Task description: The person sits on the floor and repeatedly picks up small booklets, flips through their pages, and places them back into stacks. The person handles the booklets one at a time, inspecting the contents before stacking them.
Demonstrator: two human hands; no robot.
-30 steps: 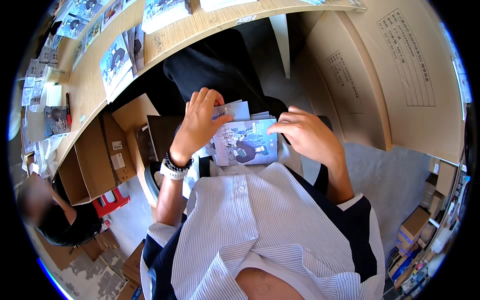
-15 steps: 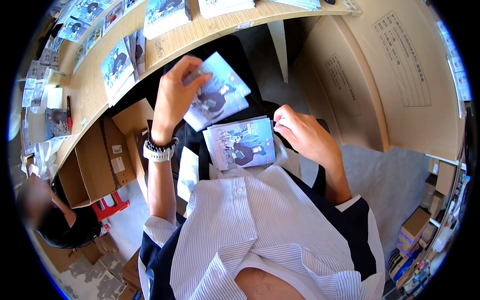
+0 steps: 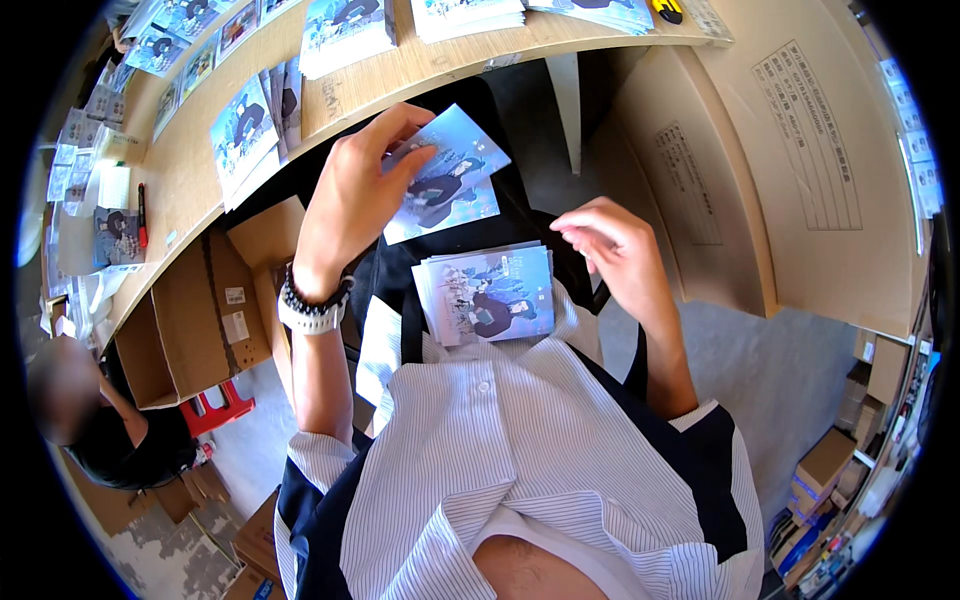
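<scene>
Head view: my left hand (image 3: 350, 200) pinches one printed photo card (image 3: 447, 186) by its left edge, lifted toward the far surface (image 3: 180, 170). Right hand (image 3: 612, 245) hovers, fingers loosely apart, empty, beside the card stack (image 3: 487, 292) on my lap. Card looks light, thin, glossy, probably bends easily; edge grip suits.

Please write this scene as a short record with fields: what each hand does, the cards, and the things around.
left hand: holds one printed card, lifted toward the wooden table
right hand: open, beside the card stack, holds nothing
card stack: rests on the lap, against the striped shirt
table: more printed cards in rows and piles
left side: open cardboard box; another person low down
</scene>
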